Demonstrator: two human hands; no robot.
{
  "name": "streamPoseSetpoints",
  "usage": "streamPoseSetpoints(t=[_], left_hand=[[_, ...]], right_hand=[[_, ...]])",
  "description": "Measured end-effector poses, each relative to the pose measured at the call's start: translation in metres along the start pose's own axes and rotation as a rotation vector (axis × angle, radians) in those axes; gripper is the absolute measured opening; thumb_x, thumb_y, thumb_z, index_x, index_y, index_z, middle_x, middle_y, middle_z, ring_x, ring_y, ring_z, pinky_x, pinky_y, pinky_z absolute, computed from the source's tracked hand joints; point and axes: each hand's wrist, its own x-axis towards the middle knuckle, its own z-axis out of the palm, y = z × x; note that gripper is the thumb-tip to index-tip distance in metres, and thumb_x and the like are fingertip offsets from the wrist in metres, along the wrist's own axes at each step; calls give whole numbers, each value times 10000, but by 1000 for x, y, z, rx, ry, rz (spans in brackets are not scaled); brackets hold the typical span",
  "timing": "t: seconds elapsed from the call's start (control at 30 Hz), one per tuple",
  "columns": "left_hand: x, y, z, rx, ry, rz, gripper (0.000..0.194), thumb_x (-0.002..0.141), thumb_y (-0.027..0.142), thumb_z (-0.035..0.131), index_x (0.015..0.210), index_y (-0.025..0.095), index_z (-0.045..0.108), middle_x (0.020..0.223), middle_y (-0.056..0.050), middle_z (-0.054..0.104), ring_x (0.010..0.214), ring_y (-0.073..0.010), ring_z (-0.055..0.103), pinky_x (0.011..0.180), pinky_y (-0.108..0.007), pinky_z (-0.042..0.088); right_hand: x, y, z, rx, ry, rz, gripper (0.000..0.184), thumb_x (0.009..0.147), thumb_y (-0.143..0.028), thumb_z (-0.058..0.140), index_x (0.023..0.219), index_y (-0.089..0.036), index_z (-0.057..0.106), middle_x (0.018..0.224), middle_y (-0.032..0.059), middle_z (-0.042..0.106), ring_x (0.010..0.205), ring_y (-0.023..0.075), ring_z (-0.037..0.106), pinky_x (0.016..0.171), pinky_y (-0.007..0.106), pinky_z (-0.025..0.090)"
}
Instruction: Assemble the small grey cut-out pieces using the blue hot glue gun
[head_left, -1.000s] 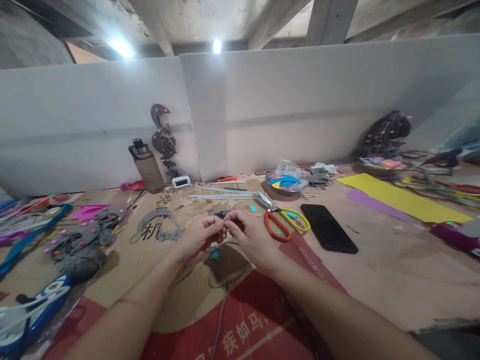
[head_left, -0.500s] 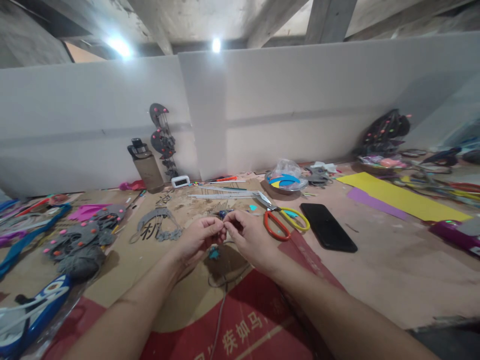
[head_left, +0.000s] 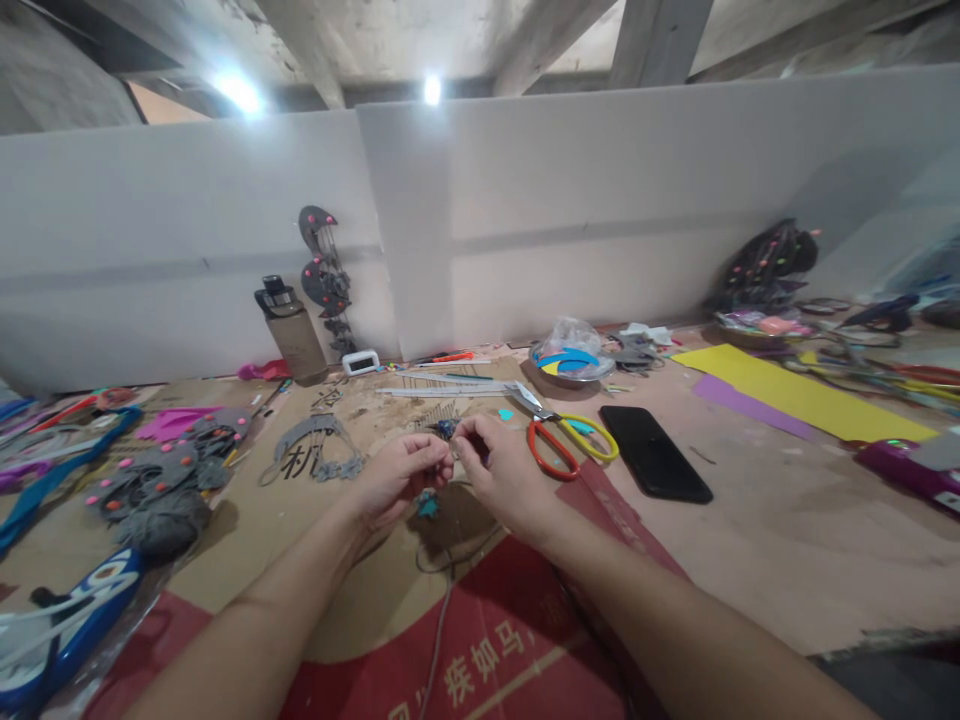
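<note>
Cord (head_left: pixel 448 600) apparently loops below left hand (head_left: pixel 401 478) and right hand (head_left: pixel 501 478).

A cardboard sheet (head_left: pixel 375 605) lies on the tabletop (head_left: pixel 787 530), and the left hand (head_left: pixel 409 475) and right hand (head_left: pixel 495 475) are above it, side by side. Beneath them a cord (head_left: pixel 437 650) runs toward the near edge. Right of the right hand lie scissors (head_left: pixel 547 415), then a phone (head_left: pixel 655 453); behind the scissors is a bowl (head_left: pixel 574 382). Farther right, a strip (head_left: pixel 750 407) lies along the near side of a long sheet (head_left: pixel 810 395). A bottle (head_left: pixel 295 340) stands back left, before a wall panel (head_left: pixel 600 170); nearer and farther left lies a yarn ball (head_left: pixel 161 530).
</note>
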Motion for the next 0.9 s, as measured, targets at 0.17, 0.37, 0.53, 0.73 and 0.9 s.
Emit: streamPoseSetpoints(t=[0.17, 0.37, 0.53, 0.73, 0.9], left_hand=[[2, -2, -4, -1, 13, 15, 234, 743, 336, 660, 679, 120, 599, 663, -14, 565, 588, -81, 499, 580, -208, 371], [1, -1, -5, -1, 26, 14, 245, 737, 347, 668, 697, 112, 609, 665, -21, 564, 596, -79, 496, 578, -204, 369], [2, -2, -6, 55, 16, 37, 242, 730, 345, 672, 668, 121, 604, 635, -14, 561, 582, -79, 490, 573, -205, 361], [3, -4, -8, 86, 14, 40, 237, 728, 350, 669, 675, 126, 610, 644, -13, 565, 587, -80, 491, 578, -207, 364], [4, -1, -6, 61, 73, 46, 258, 695, 370, 694, 684, 128, 605, 693, -27, 585, 599, -82, 496, 578, -210, 367]], right_hand=[[1, 1, 0, 121, -16, 48, 124, 873, -231, 443, 800, -180, 529, 772, 17, 576, 723, 126, 519, 674, 248, 390], [0, 0, 2, 135, -79, 62, 117, 861, -223, 468, 820, -182, 570, 771, 6, 594, 726, 113, 532, 691, 238, 392], [0, -2, 1, 87, -90, 39, 76, 820, -184, 485, 773, -177, 543, 723, -6, 561, 656, 100, 497, 619, 221, 370], [1, -1, 1, 56, -12, 54, 64, 793, -161, 480, 737, -178, 506, 693, -12, 520, 638, 105, 467, 597, 226, 356], [1, 1, 1, 109, -15, 83, 98, 841, -217, 438, 797, -180, 517, 743, 9, 551, 685, 125, 497, 642, 250, 383]])
